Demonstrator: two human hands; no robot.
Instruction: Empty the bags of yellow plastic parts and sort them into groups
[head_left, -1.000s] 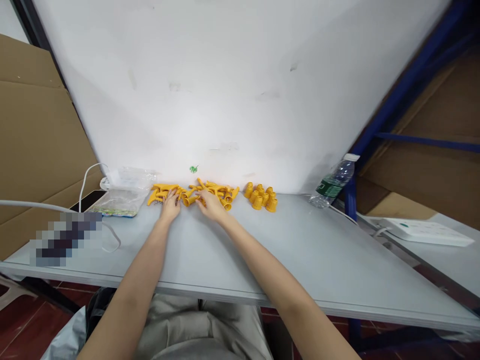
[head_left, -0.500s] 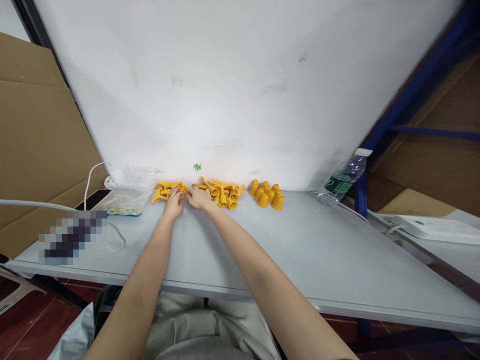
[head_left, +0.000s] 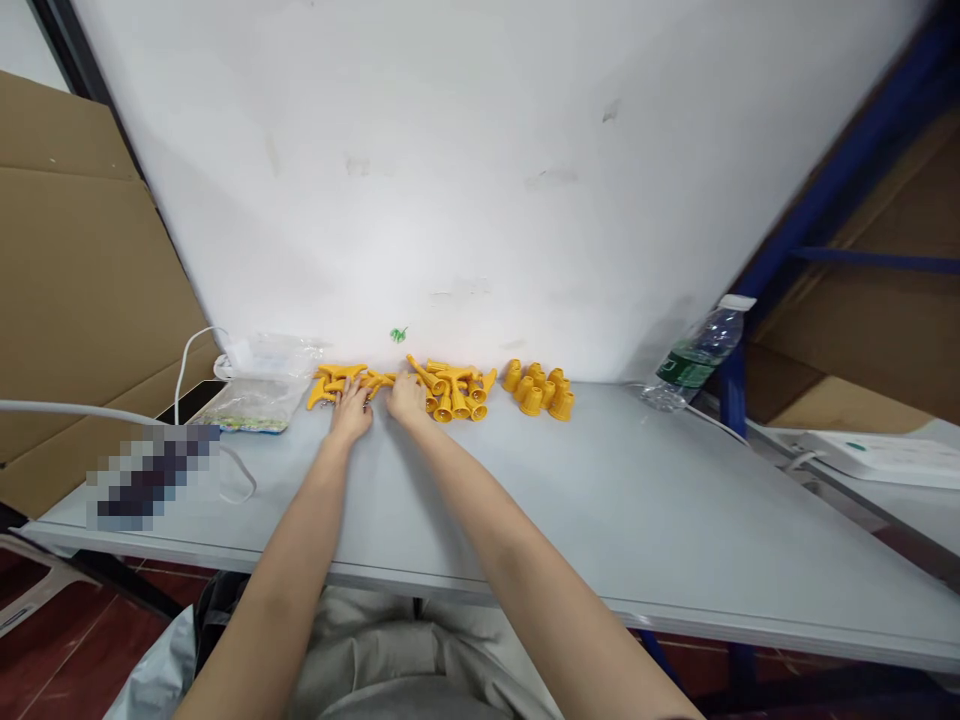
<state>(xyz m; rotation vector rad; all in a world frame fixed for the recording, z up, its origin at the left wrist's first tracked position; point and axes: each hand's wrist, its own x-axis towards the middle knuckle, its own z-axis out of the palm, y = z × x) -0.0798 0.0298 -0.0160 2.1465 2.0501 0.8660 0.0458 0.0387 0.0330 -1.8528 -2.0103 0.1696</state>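
Observation:
My left hand rests over a group of yellow T-shaped handles, its fingers stretched out and apart. Small metallic bits show around its fingertips. A little to the right, my right hand is closed, fingers curled down at the left edge of a pile of yellow pieces with flared, cup-like ends. Its fingertips are hidden, so what they hold, if anything, does not show. One yellow handle lies between the two hands.
Several yellow cups stand upside down by the white back panel. A tilted plastic bottle leans at the right near a white power strip. On the left are a clear plastic bag, a phone and white cables.
My right hand has shifted right, away from my left hand, with its fingers more curled. Some yellow pieces in the pile now lie differently. My left hand stays over the handles.

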